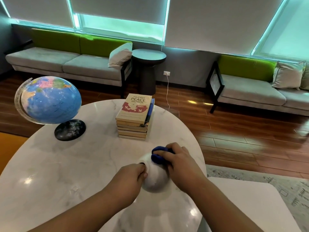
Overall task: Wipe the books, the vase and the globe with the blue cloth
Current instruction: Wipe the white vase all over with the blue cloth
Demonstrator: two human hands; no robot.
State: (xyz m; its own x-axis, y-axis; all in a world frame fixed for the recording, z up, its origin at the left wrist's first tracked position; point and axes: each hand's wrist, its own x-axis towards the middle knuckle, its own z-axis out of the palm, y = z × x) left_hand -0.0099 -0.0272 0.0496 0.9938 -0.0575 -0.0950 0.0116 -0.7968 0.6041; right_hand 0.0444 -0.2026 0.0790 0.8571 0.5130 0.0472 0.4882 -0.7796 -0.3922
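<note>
The white round vase [155, 180] stood on the marble table [66, 164], near its front and right of centre. The bunched blue cloth [158, 158] was pressed against the vase's upper far side, with the fingers of the right hand [178, 159] curled over it. The left hand [132, 174] gripped the vase at its mouth, fingers curled together on the rim. The stack of books [134, 118] stood behind the vase. The globe [50, 99] stood well apart at the table's left.
</note>
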